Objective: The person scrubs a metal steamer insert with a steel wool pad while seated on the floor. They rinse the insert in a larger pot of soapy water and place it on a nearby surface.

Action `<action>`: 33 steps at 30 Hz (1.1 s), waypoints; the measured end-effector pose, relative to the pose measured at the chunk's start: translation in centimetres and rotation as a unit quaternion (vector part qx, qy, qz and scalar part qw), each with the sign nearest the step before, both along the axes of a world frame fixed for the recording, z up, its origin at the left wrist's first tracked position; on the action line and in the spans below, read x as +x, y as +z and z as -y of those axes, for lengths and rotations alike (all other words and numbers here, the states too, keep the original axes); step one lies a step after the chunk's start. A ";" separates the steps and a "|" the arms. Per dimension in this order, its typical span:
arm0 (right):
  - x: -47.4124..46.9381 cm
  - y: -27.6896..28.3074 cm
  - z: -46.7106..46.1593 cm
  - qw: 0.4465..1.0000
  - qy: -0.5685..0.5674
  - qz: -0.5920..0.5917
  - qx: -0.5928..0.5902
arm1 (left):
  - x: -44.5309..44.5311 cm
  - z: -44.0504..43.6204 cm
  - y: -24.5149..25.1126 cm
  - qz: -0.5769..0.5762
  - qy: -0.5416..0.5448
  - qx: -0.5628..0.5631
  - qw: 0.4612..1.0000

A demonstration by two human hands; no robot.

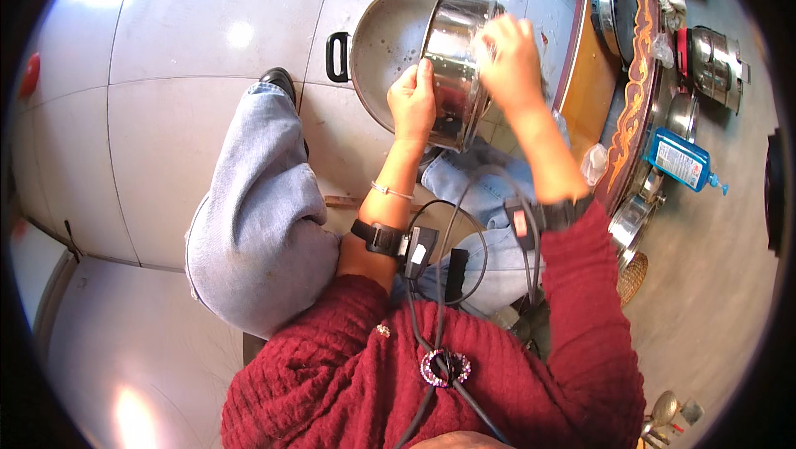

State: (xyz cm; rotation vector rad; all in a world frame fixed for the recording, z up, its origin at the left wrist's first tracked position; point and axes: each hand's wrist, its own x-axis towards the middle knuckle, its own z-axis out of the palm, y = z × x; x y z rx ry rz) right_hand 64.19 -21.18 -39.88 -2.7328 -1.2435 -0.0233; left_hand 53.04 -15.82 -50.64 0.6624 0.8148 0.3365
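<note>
My left hand (413, 99) grips the side of a shiny stainless-steel pot (457, 54), its thumb lying along the metal. The pot is tipped on its side over a wide metal pan (395, 32). That pan has a black loop handle (337, 57) and droplets on its inner surface. Over at the pot's right end, my right hand (511, 60) has its fingers bent against the metal and is slightly blurred. Whether it holds something small is hidden by the fingers.
To the right runs a wooden furniture edge with a gold scroll pattern (631, 88). Beyond it are a blue pump bottle (681, 160), a lidded pot (715, 69) and several other metal pots. Cables (441, 275) hang from my forearms. My jeans-clad knee (249, 219) is at left.
</note>
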 end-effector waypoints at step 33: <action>-6.3 -0.1 1.9 0.983 0.154 0.094 -0.022 | 0.3 0.3 -0.3 -0.035 -0.007 0.091 0.995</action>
